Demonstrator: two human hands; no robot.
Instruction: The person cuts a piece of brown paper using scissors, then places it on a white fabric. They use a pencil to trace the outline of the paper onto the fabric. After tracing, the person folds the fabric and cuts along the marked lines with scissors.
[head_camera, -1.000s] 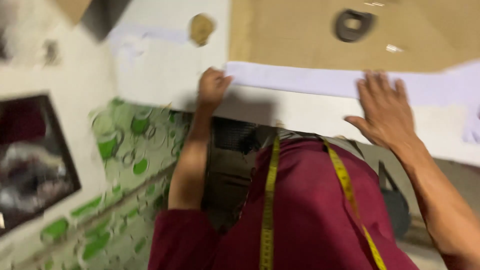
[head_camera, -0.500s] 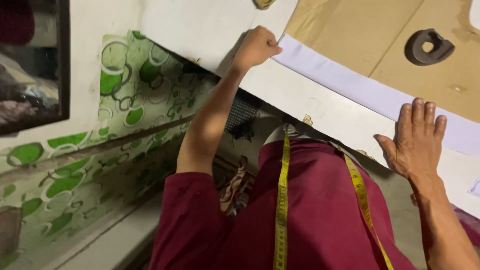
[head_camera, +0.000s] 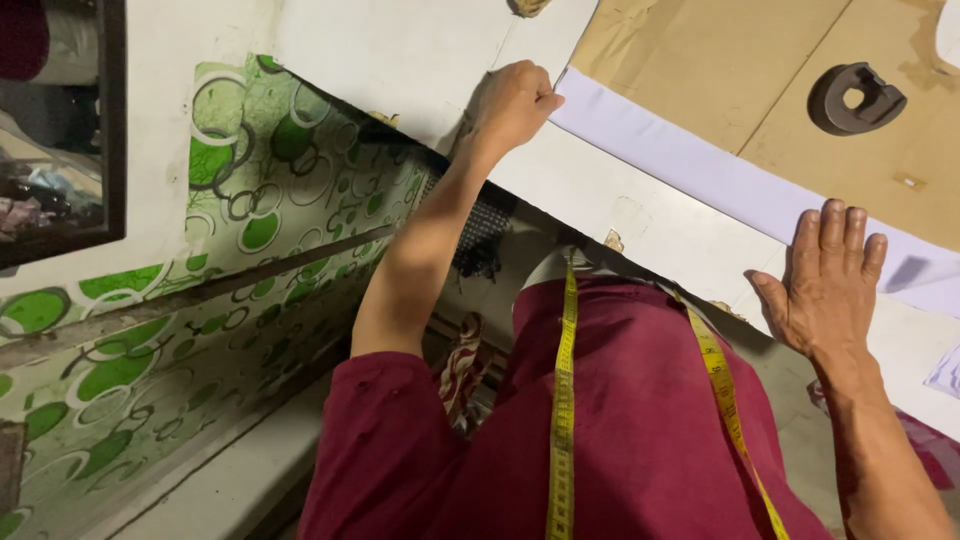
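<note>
The far end of the long pale lilac fabric strip (head_camera: 700, 175) runs off the right edge, and whatever the left hand (head_camera: 510, 105) pinches is hidden inside its closed fingers; it seems to grip the strip's near end, though I cannot tell for sure. The right hand (head_camera: 825, 280) lies flat, fingers spread, pressing the strip down on the white worktable (head_camera: 400, 50). Brown cardboard sheets (head_camera: 720, 70) lie beyond, bearing a dark curved metal weight (head_camera: 855, 97). A yellow measuring tape (head_camera: 562, 420) hangs over the maroon shirt; green-circled wall panelling (head_camera: 250, 220) stands on the left
</note>
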